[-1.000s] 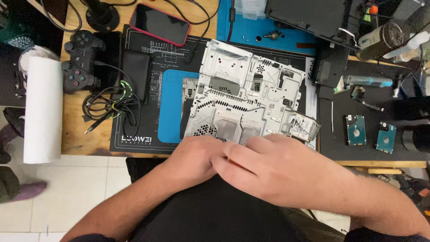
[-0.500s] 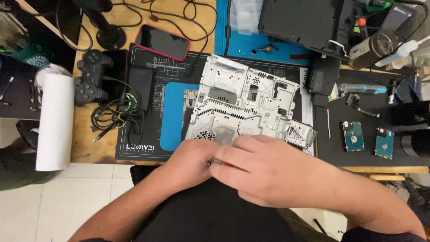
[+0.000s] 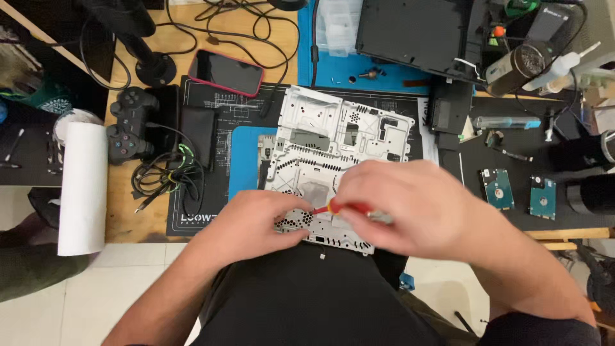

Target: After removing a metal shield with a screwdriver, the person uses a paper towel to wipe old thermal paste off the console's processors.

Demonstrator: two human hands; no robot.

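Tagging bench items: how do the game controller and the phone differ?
The game controller is black, lumpy with two grips, beside the paper roll; the phone is a flat slab, dark screen, red case. The controller's cable joins a tangled bundle; the phone shows none. Both lie untouched on the desk.

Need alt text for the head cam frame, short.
Seen from above, a person's right hand holds a red-handled screwdriver over the near edge of a perforated metal plate, while the left hand rests on that edge. The plate lies on a blue mat on a cluttered workbench, with a black game controller, phone and paper towel roll to the left.
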